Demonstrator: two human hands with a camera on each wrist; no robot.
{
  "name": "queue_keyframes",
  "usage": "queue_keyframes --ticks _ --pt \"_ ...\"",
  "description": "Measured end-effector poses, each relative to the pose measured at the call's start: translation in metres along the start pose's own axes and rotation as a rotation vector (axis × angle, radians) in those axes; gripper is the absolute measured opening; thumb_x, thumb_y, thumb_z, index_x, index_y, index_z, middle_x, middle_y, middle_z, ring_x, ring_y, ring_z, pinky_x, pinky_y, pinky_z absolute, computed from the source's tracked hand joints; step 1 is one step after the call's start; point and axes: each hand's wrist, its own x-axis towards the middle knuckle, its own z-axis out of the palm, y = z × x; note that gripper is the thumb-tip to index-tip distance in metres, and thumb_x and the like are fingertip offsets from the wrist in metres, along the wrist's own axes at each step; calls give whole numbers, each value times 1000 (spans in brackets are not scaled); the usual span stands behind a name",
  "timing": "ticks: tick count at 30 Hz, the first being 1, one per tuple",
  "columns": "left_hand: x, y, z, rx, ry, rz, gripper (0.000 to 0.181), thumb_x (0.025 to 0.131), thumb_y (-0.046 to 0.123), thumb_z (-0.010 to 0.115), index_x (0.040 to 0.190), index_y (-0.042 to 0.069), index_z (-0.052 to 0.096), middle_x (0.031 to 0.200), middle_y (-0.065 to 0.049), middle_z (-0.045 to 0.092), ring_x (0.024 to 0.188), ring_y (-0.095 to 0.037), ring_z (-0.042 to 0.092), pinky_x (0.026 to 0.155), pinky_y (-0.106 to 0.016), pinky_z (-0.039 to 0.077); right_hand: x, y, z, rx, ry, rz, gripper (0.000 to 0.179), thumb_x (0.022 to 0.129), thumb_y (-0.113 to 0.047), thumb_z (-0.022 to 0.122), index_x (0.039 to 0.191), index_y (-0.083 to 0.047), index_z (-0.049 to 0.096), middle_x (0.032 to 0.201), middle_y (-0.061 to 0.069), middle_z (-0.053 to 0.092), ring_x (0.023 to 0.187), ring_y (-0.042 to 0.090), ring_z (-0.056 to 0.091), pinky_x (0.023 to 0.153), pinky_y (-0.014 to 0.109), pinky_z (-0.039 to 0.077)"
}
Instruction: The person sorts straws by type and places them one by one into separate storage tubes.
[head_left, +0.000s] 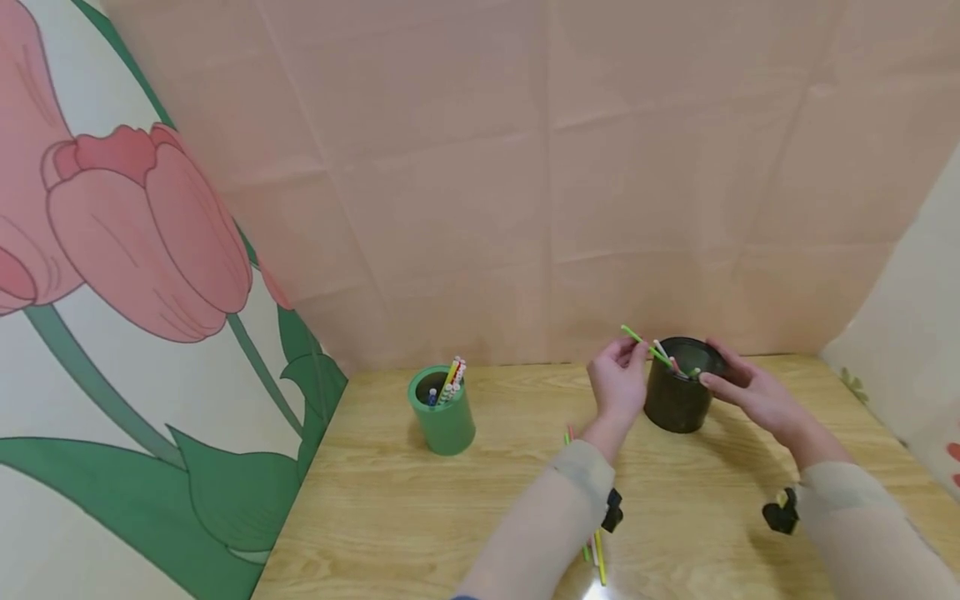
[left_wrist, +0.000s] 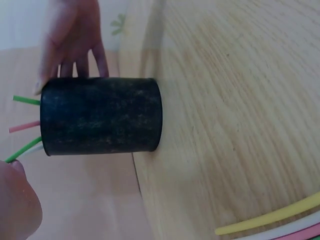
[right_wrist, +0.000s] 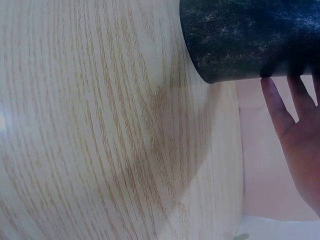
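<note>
My left hand (head_left: 619,383) pinches a thin green straw (head_left: 634,335) between thumb and finger at the left rim of a black cylindrical cup (head_left: 677,407). The straw's lower end leans into the cup. My right hand (head_left: 761,402) grips the cup from the right, thumb at the rim and fingers around the far side. In the left wrist view a pink straw (left_wrist: 24,127) and another green straw (left_wrist: 27,100) stick out of the cup, with a white one partly hidden behind the pinched straw. The cup stands upright on the table.
A green cup (head_left: 446,425) holding several pens or sticks stands to the left on the wooden table (head_left: 360,517). Loose yellow (left_wrist: 270,218), white, pink and green straws lie under my left forearm. A pink-covered wall (head_left: 480,208) rises behind the table.
</note>
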Motion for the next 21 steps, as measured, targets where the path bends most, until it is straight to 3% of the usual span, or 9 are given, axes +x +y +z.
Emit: queue_keyframes --ticks 5,8,10,12,17,21 --pt "1 -1 2 145 -25 2 10 97 1 77 104 -1 84 91 -6 81 79 -6 75 73 -13 59 -1 0 -1 -4 7 -11 83 111 -40 60 173 -20 9 159 38 40 138 46 50 82 10 50" --pt "1 -1 1 199 -23 -2 12 97 3 77 107 2 85 95 -4 82 80 2 71 74 -12 58 -1 1 -1 20 10 -21 82 111 -38 60 173 -20 10 159 38 39 129 20 59 83 10 51" --pt "1 -2 -1 202 -15 -4 12 98 4 78 108 2 85 98 -4 82 82 3 71 75 -12 58 -1 2 -1 37 6 -23 82 111 -37 60 173 -21 10 160 39 38 119 0 57 83 10 51" --pt "1 -4 -3 200 -8 -7 12 97 4 78 107 3 85 99 -3 82 82 4 71 75 -12 58 0 3 -2 55 -1 -23 81 111 -36 60 174 -24 10 160 39 37 113 -12 51 83 10 51" --pt "2 -6 -10 185 1 -12 12 97 4 78 106 4 86 96 -2 82 81 4 71 74 -13 59 -1 5 -1 49 -3 -17 81 111 -37 60 173 -30 9 160 39 38 111 -16 49 83 11 52" --pt "5 -9 -21 196 -4 -30 11 99 6 77 105 5 86 95 -2 82 80 4 71 73 -13 59 -1 4 -1 52 1 -21 81 111 -37 60 174 -26 10 158 40 40 110 -17 49 82 11 52"
